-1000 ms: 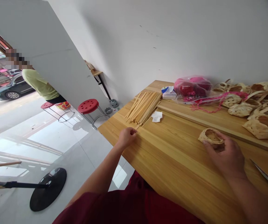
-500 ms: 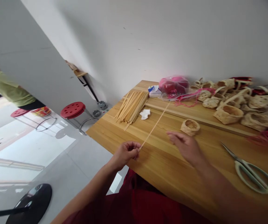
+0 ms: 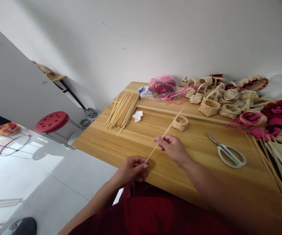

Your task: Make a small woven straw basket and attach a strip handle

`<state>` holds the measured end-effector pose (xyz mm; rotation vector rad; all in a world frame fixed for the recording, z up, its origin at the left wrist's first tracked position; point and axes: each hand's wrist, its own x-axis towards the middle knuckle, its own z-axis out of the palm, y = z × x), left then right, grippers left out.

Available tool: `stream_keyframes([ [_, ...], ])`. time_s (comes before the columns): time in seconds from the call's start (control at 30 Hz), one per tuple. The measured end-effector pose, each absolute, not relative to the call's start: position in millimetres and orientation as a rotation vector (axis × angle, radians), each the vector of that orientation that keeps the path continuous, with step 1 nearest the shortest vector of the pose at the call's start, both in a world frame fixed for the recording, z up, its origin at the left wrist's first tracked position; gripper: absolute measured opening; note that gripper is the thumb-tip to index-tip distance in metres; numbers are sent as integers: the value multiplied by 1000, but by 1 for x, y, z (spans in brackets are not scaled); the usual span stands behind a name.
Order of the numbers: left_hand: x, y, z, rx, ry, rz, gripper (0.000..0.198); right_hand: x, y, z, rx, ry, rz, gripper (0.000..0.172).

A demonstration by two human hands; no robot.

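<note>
Head view: the right hand (image 3: 171, 149) has now closed on a thin strip (image 3: 166, 131); the left hand (image 3: 132, 170) sits at its lower end, grip perhaps loose, hard to tell.

The wooden table (image 3: 99, 143) in front of me, viewed from my seat. Left of centre: a bundle of flat straw strips (image 3: 121, 109), with a crumpled tissue (image 3: 137, 116) just beside it. Centre: a small woven basket (image 3: 180, 123), near a long wooden batten (image 3: 180, 114) running across the table. Right: closed scissors (image 3: 226, 155). Far edge, against the wall: a plastic bag (image 3: 162, 85) of pink material, a small box (image 3: 145, 93) and a crowded row of woven baskets (image 3: 211, 101). Far right: a red flower (image 3: 277, 110) and long thin sticks (image 3: 273, 166).
</note>
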<state>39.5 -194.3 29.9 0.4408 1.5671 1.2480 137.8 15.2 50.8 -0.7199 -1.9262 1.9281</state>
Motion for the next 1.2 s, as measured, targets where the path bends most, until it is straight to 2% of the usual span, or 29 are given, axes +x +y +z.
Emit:
stream_keyframes([
  [0.4,43,-185,29,451,1601,1289,55,146,9,59,-608,-2084,1853,45],
  [0.57,44,-178,29,496,1574,1365,58,150,11,67,-612,-2048,1936,49],
  [0.77,42,-181,27,483,1591,1306,59,153,17,77,-741,-1679,2116,55],
  [0.9,39,-185,25,499,1599,1263,50,154,20,74,-761,-1673,2127,56],
  [1.03,29,-190,33,818,1848,1166,25,163,27,67,-816,-2001,1844,44],
  [1.2,8,-194,49,1320,2327,892,20,174,32,64,-697,-2721,1170,32],
])
